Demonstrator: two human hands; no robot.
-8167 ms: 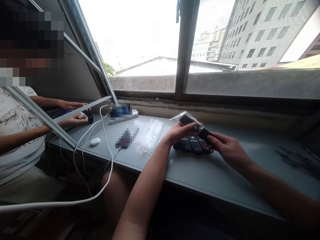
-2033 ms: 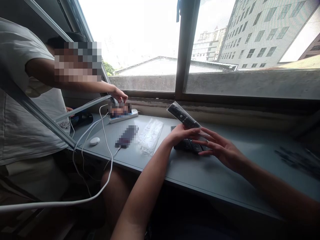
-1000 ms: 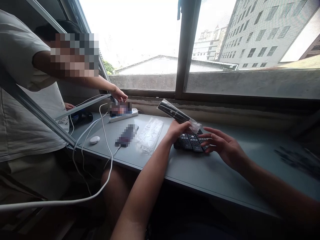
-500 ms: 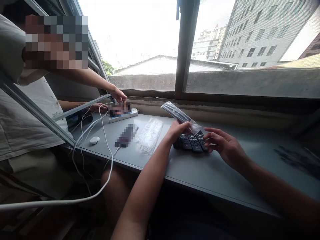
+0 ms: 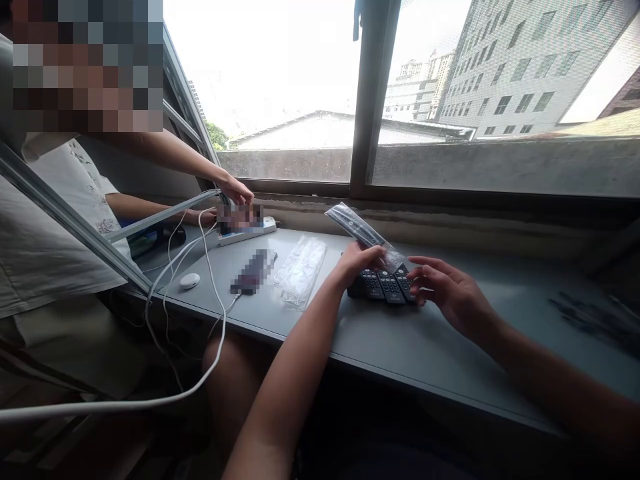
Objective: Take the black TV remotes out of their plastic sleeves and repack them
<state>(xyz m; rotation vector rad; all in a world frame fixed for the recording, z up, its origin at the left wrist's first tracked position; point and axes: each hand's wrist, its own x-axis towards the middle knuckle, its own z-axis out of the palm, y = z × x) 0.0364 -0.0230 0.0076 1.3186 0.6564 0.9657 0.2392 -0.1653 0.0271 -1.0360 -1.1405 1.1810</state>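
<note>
My left hand [image 5: 359, 259] is closed on a remote control in a clear plastic bag [image 5: 361, 227], which slants up and to the left above the table. Thumb and fingers grip the bag near its lower end. My right hand [image 5: 447, 287] has its fingers curled but apart, with nothing in them. Its fingertips are right by the bag's lower end; whether they touch it I cannot tell. Under both hands lie several black remote controls [image 5: 393, 285] side by side, partly covered by the bag and my fingers.
Clear plastic bags [image 5: 301, 267] lie left of my left arm. A blurred-out phone [image 5: 253, 272], a round white case [image 5: 189, 281] and white cables [image 5: 220, 307] are further left. Another person's hand [image 5: 237, 190] is at a power strip [image 5: 250, 232]. Dark items [image 5: 590, 320] lie at right.
The bagged remote control has shifted slightly to the right in my left hand. My right hand has barely moved. The other person has leaned a little to the left.
</note>
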